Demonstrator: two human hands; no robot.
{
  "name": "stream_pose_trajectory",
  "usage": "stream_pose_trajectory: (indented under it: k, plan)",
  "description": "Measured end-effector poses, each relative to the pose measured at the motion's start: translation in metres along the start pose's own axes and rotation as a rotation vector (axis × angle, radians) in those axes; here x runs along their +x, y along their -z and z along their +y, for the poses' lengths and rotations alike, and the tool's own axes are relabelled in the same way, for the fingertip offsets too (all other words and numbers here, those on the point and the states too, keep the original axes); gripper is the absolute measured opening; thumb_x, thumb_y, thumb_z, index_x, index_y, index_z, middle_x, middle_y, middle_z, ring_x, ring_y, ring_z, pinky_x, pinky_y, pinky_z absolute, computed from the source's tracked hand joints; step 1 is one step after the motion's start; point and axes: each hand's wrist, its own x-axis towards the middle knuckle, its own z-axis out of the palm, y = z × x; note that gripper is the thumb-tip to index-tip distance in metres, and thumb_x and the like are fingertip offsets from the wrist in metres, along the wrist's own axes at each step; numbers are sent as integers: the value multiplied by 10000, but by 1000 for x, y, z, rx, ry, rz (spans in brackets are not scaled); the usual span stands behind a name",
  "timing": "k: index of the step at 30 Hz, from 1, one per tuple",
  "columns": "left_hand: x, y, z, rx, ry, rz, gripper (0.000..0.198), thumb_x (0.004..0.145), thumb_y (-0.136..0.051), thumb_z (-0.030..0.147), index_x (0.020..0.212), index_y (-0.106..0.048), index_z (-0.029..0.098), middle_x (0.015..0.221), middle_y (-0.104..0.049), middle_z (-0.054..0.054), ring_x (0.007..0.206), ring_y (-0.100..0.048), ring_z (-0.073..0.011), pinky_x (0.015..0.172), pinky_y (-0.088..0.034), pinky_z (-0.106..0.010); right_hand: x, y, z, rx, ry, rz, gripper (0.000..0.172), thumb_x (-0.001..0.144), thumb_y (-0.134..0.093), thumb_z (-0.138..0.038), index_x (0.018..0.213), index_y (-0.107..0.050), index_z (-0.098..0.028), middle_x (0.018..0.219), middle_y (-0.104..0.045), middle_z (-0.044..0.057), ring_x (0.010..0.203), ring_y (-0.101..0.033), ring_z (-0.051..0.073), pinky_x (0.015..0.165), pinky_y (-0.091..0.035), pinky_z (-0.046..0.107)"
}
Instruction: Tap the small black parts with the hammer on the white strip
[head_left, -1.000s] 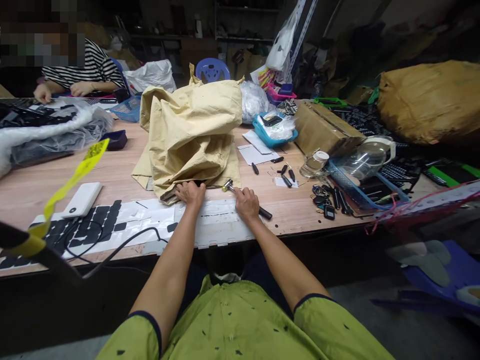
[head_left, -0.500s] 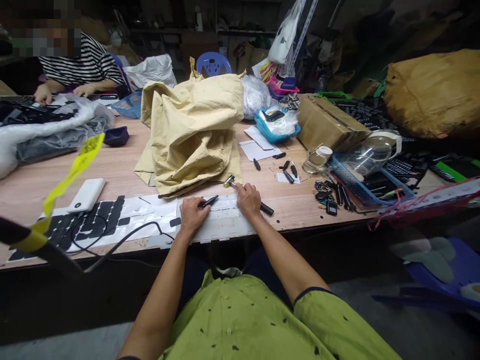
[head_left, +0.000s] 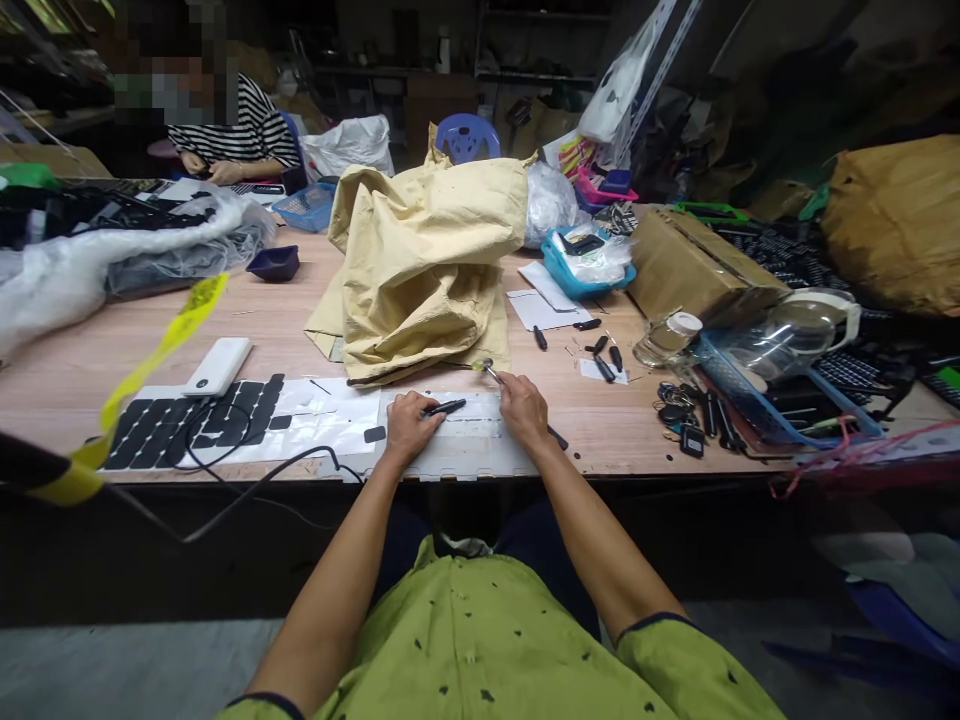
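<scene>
My left hand (head_left: pixel 410 428) is closed on a slim black pen-like piece (head_left: pixel 448 407), which lies nearly level just over a pale flat board (head_left: pixel 457 452) at the table's front edge. My right hand (head_left: pixel 523 412) is wrapped round a small hammer (head_left: pixel 488 368). Its metal and yellow head points away from me, and the black end of its handle sticks out to the right below my wrist. Behind both hands stands a crumpled cream cloth bag (head_left: pixel 427 260). Left of the board is a white sheet with black stickers (head_left: pixel 157 430).
A white power bank (head_left: pixel 217 367) with a black cable lies at left. Several black pieces (head_left: pixel 602 368), a glass jar (head_left: pixel 664 340), keys (head_left: pixel 690 438) and a blue basket (head_left: pixel 787 390) are at right. A person in a striped top (head_left: pixel 251 130) sits across the table.
The whole view has shifted, so the table's things appear further right. Both hands keep their holds, and the hammer head is slightly blurred now.
</scene>
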Motion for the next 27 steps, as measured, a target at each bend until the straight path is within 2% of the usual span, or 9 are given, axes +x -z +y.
stream_pose_trajectory:
  k: [4, 6, 10, 15, 20, 27]
  plan:
    - [0, 0, 2, -2, 15, -9, 159, 811, -734, 310, 949, -811, 290, 929, -696, -52, 1000, -589, -273, 879, -436, -404, -28, 0, -11, 262, 177, -12, 406, 973, -423, -182, 1269, -692, -248, 1137, -728, 55, 1029, -648, 195, 890, -515, 296]
    - [0, 0, 2, 0, 17, -11, 169, 815, -733, 305, 963, -812, 292, 929, -697, -50, 995, -591, -269, 890, -437, -407, -44, -2, -19, 309, 241, -47, 389, 966, -450, -187, 1258, -700, -248, 1103, -742, 46, 1017, -667, 181, 907, -525, 286]
    - [1, 0, 2, 0, 15, -3, 157, 822, -725, 301, 952, -812, 304, 931, -698, -47, 983, -592, -263, 909, -439, -413, -63, -6, -30, 314, 257, -50, 392, 978, -445, -184, 1272, -695, -255, 1084, -749, 45, 1006, -682, 164, 910, -535, 266]
    - [1, -1, 1, -7, 20, -6, 152, 820, -724, 302, 945, -811, 300, 930, -700, -47, 981, -593, -262, 913, -440, -415, -63, -3, -32, 266, 218, -60, 381, 968, -469, -185, 1252, -710, -266, 1035, -752, 35, 964, -693, 164, 871, -554, 260]
    - [1, -1, 0, -18, 9, -5, 149, 818, -720, 333, 935, -808, 307, 919, -700, -47, 989, -588, -271, 904, -442, -415, -58, 1, -27, 256, 202, 45, 401, 975, -445, -177, 1262, -710, -271, 1100, -745, 48, 1032, -687, 177, 933, -548, 290]
    - [1, -2, 2, -12, 18, 2, 145, 808, -725, 300, 929, -805, 288, 923, -703, -50, 995, -595, -275, 903, -442, -415, -54, -2, -18, 191, 183, 14, 396, 956, -468, -157, 1233, -723, -278, 1087, -745, 38, 1007, -675, 177, 885, -545, 278]
